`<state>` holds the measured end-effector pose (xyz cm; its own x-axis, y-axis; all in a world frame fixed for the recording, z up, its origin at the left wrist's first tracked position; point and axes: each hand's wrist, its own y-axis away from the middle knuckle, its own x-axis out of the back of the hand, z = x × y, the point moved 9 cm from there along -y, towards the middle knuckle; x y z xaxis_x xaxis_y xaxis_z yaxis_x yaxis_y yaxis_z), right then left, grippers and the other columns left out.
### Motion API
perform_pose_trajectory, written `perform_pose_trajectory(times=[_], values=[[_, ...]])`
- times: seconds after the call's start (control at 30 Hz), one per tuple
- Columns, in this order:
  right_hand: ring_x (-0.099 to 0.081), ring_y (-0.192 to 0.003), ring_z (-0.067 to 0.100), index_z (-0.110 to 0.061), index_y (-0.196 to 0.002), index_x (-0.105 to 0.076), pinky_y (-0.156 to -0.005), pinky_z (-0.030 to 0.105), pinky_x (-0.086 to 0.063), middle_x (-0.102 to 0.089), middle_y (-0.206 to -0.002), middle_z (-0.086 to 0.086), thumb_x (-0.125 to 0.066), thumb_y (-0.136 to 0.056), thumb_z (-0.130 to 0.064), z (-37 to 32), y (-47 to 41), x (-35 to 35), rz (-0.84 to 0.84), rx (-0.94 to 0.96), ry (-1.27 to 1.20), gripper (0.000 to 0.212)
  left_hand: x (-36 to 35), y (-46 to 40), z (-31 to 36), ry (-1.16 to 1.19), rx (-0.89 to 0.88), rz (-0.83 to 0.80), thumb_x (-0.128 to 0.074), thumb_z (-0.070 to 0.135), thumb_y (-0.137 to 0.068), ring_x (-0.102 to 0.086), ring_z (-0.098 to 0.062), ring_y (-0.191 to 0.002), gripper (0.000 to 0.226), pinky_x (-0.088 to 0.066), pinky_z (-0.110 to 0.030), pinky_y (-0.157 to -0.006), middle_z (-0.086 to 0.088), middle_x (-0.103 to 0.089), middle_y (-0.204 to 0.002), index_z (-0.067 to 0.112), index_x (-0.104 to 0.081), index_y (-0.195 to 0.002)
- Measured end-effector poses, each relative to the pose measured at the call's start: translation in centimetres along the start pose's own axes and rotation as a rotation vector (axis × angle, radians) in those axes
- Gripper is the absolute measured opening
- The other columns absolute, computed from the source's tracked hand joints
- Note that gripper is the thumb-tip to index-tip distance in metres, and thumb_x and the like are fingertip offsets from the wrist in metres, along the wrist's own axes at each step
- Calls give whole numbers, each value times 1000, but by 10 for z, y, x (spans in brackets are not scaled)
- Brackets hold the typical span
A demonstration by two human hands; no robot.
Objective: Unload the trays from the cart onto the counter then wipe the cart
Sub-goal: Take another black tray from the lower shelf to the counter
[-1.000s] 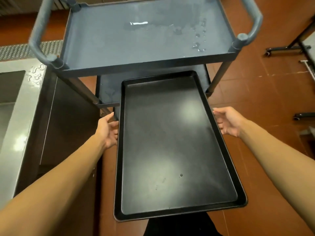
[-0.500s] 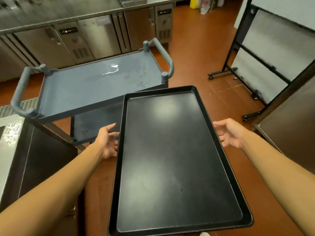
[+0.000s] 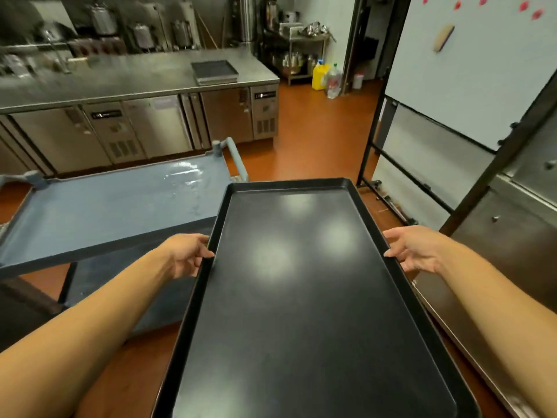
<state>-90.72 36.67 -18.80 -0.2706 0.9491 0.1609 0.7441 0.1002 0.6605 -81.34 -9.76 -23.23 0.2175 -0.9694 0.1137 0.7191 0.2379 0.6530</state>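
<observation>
A: A commercial kitchen with an orange-brown floor (image 3: pixel 316 131); along the far wall runs a long stainless-steel counter (image 3: pixel 135 76) with cabinet doors under it.

B: Anything on that counter?

A: A small stack of dark flat trays (image 3: pixel 214 72) near its right end, well beyond the fingertips of both hands.

B: And the task's thing?

A: The large black rectangular metal tray (image 3: pixel 304 297) is held in the air, level, between the two hands, its long axis running away from the person.

B: How are the hands set?

A: The left hand (image 3: pixel 187 254) grasps the tray's left rim, thumb lying on top of the edge, fingers curled beneath. The right hand (image 3: pixel 414 250) grasps the right rim the same way, thumb over the lip.

B: The cart?

A: The grey-blue plastic utility cart (image 3: pixel 99 212) stands just beyond and to the left of the left fingers. Its top shelf is wet, with a puddle (image 3: pixel 184 176) near its far right corner. A lower shelf shows beneath the left wrist.

B: To the right?

A: Past the right fingers, a black-framed rolling whiteboard (image 3: pixel 470 70), and nearer, a steel cabinet edge (image 3: pixel 482 357).
</observation>
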Motion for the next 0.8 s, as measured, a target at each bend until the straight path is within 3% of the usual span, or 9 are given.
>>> perform_pose_trajectory(times=[0.1,0.2,0.27,0.37,0.47,0.5,0.53,0.67,0.8], values=[[-70,-109,41,-5,-130,-65,-89,58,-59,-73,-119,21,-49,-87,26,-53,-33,21,3,36,40,55,-16,-28,59,-38,-49,6,-41,-23,-92,-52,-11,-32,45,-45,-21,-33,-9,-68,-65,9,-59,-118],[-69,-112,40,-2,-123,-68,-95,60,-56,-73,-118,22,-48,-89,25,-109,-73,31,-12,81,64,49,-25,-63,128,-58,-100,-3,-39,-27,-89,-48,-12,-34,40,-41,-19,-32,-14,-67,-73,4,-63,-99],[-68,-113,40,-1,-116,-70,-98,60,-54,-73,-116,23,-47,-89,25,-147,-95,34,-20,96,63,44,-21,-88,172,-87,-108,28,-42,-26,-87,-52,-16,-49,39,-45,-21,-37,-16,-68,-88,4,-64,-98],[-67,-111,41,-4,-103,-67,-101,61,-52,-70,-109,22,-45,-90,27,-198,-130,46,-2,121,26,40,-17,-124,234,-101,-114,35,-49,-23,-83,-61,-25,-75,40,-55,-28,-53,-21,-68,-112,3,-66,-108],[-66,-113,39,-2,-117,-66,-98,59,-55,-68,-114,20,-47,-89,26,-247,-166,59,1,139,17,44,-12,-160,291,-98,-113,39,-55,-23,-75,-58,-32,-99,53,-53,-38,-93,-22,-66,-123,4,-69,-117],[-66,-114,39,-1,-122,-65,-98,59,-55,-67,-119,20,-48,-89,26,-262,-176,62,1,144,22,46,-13,-170,306,-115,-119,38,-57,-23,-73,-56,-32,-103,57,-50,-40,-99,-20,-66,-125,5,-68,-122],[-66,-115,40,-1,-122,-65,-97,59,-55,-66,-121,21,-48,-89,26,-279,-189,65,-2,153,20,46,-14,-182,322,-118,-125,30,-57,-22,-74,-57,-31,-102,58,-51,-40,-98,-19,-64,-126,6,-66,-124],[-68,-111,41,0,-117,-68,-78,56,-63,-69,-120,24,-44,-88,28,-344,-248,82,-14,196,14,46,-25,-222,385,-122,-172,12,-51,-21,-86,-67,-27,-77,40,-59,-34,-55,-21,-68,-121,9,-65,-110],[-69,-110,41,2,-118,-71,-73,52,-64,-71,-120,26,-46,-84,28,-401,-320,99,-60,198,12,49,-30,-278,438,-103,-187,47,-49,-22,-84,-71,-28,-67,45,-62,-35,-54,-25,-74,-113,4,-66,-117]])
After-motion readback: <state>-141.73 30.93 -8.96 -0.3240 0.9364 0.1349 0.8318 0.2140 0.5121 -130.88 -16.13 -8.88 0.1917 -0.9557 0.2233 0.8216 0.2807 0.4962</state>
